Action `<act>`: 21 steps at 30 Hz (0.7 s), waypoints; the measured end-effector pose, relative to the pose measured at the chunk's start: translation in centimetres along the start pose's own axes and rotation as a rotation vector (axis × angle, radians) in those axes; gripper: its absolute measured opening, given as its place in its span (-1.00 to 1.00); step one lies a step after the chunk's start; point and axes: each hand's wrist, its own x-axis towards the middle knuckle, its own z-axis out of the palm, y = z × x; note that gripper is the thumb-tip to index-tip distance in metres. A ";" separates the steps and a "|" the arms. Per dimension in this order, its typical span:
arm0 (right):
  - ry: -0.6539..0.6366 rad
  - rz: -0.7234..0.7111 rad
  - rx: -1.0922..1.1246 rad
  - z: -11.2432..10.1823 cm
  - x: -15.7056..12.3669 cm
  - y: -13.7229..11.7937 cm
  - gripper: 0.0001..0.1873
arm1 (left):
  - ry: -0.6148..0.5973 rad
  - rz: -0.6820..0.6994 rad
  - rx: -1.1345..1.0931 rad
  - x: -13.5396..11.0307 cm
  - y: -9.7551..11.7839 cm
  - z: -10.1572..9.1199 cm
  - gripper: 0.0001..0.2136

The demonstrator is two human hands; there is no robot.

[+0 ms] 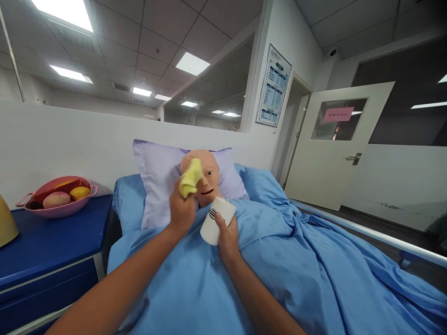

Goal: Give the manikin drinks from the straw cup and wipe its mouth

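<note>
A bald patient mannequin (208, 160) lies with its head on a lilac pillow (157, 174), a blue quilt (195, 279) drawn up to its neck. My left hand (182, 209) is closed on a yellow cloth (191, 177), raised in front of the mannequin's face and covering one eye; whether the cloth touches the face I cannot tell. My right hand (228, 235) grips a white mug (213, 228) with a dark striped print. The mug is tilted, held over the quilt just below the mannequin's chin. Its inside does not show.
On the left, a blue bedside cabinet (66, 237) bears a pink basket (61, 211) of fruit and part of a yellow object (5, 223). A white bed rail (370, 228) runs along the right side. Beyond it stands an open door (335, 172). A low white wall (70, 139) is behind the bed.
</note>
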 end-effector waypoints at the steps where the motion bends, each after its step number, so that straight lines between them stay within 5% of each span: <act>1: 0.007 -0.006 0.009 0.0 0.0 0.0 -0.32 | -0.128 0.187 0.117 0.3 -0.1 1.0 -0.65; 4: 0.042 -0.047 0.038 -0.1 0.1 0.0 -0.28 | -0.530 0.587 0.418 0.8 -1.5 3.1 -0.64; 7: 0.078 -0.100 0.047 -0.1 0.2 0.0 -0.33 | -0.689 0.695 0.546 0.7 -3.3 3.3 -0.63; 12: 0.081 -0.122 0.024 -0.2 0.1 0.0 -0.37 | -0.711 0.645 0.546 -0.7 -4.6 2.1 -0.61; 21: 0.072 -0.063 -0.018 -0.1 -0.1 -0.2 -0.39 | -0.575 0.416 0.423 -4.8 -6.2 -2.1 -0.65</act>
